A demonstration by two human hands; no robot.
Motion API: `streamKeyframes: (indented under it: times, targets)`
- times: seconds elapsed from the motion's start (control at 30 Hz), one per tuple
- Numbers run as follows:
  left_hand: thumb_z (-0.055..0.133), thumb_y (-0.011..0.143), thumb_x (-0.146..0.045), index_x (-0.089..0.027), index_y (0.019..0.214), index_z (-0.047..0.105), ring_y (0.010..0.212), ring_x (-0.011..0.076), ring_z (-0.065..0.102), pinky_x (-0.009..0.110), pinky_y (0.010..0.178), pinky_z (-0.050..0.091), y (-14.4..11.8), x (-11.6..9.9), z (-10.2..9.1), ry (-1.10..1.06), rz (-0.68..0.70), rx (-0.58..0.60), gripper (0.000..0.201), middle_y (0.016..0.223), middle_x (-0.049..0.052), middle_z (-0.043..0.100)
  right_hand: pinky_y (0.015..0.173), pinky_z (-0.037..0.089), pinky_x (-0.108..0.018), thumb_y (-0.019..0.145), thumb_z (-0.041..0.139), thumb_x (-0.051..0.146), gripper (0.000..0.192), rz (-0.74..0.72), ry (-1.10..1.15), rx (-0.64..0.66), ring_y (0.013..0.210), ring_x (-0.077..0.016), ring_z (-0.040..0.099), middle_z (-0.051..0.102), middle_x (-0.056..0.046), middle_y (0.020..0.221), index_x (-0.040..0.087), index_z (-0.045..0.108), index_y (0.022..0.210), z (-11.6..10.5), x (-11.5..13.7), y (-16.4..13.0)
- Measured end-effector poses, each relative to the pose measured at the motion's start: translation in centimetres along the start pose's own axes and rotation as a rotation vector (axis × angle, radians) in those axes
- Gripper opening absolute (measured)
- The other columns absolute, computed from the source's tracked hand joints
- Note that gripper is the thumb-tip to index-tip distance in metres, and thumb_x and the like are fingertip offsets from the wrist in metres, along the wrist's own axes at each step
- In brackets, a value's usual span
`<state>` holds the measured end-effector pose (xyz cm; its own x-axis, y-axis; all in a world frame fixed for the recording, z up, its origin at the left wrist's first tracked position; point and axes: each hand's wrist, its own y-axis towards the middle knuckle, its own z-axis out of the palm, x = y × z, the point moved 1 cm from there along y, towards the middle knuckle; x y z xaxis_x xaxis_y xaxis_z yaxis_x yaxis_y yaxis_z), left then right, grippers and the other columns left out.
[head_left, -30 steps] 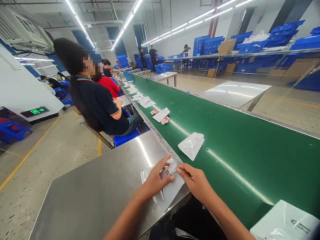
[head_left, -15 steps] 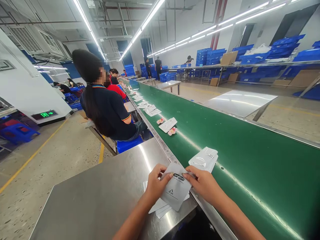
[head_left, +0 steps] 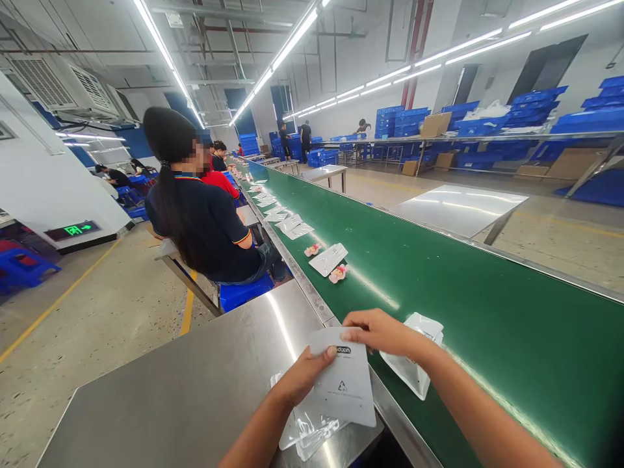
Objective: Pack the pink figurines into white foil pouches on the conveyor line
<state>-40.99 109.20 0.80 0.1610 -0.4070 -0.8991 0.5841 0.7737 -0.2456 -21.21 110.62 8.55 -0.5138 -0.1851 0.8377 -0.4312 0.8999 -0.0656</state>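
Observation:
A white printed pouch [head_left: 347, 396] is held up over the metal table's edge. My left hand [head_left: 303, 378] grips its left side, thumb flat on the front by the black logo. At the pouch's top right edge, my right hand [head_left: 374, 333] pinches it between thumb and fingers. More white pouches [head_left: 309, 426] lie on the table beneath, partly covered by the held one. On the green belt, behind my right wrist, rests a small pile of white pouches [head_left: 412, 372].
The green conveyor belt [head_left: 468, 292] runs away from me beside the metal table [head_left: 180, 383]. Farther along it lie a white pouch [head_left: 327, 260], pink flower-like pieces [head_left: 338, 273] and several more pouches [head_left: 294, 226]. A seated person [head_left: 202, 214] is at the left.
My right hand has shifted up to the pouch's top edge, and the pouch has turned more upright. The pile on the belt appears lower and nearer; the whole view has shifted slightly.

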Motion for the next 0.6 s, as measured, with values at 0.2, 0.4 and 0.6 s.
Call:
streamKeyframes:
  times: [0.2,0.4,0.6]
  targets:
    - [0.071,0.065,-0.053,-0.013,0.101,0.063,0.079,0.0217,0.060,0.031,0.072,0.046,0.9,0.0,0.8,-0.090,0.039,-0.171,0.055,0.086,0.008,0.066,0.056,0.045,-0.021,0.089,0.039,0.043,0.034,0.412,0.049,-0.387,0.068,-0.0113,0.058,0.064,-0.007,0.087,0.015,0.057,0.094,-4.8,-5.9,8.2]
    - [0.078,0.054,-0.051,-0.008,0.077,0.064,0.059,0.0161,0.053,0.027,0.058,0.041,1.9,1.0,0.2,-0.038,0.072,-0.238,0.051,0.063,0.005,0.059,0.058,0.046,-0.026,0.090,0.043,0.043,0.033,0.582,-0.054,-0.402,0.058,-0.0103,0.055,0.060,-0.002,0.074,0.013,0.057,0.090,-5.7,-9.3,12.8]
    - [0.078,0.055,-0.048,-0.010,0.083,0.061,0.062,0.0150,0.051,0.026,0.058,0.039,1.7,0.6,0.2,0.021,0.079,-0.245,0.050,0.068,0.004,0.058,0.061,0.040,-0.024,0.085,0.049,0.034,0.024,0.393,-0.113,-0.436,0.066,-0.0130,0.055,0.060,-0.002,0.067,0.016,0.055,0.070,-4.7,-6.3,10.8]
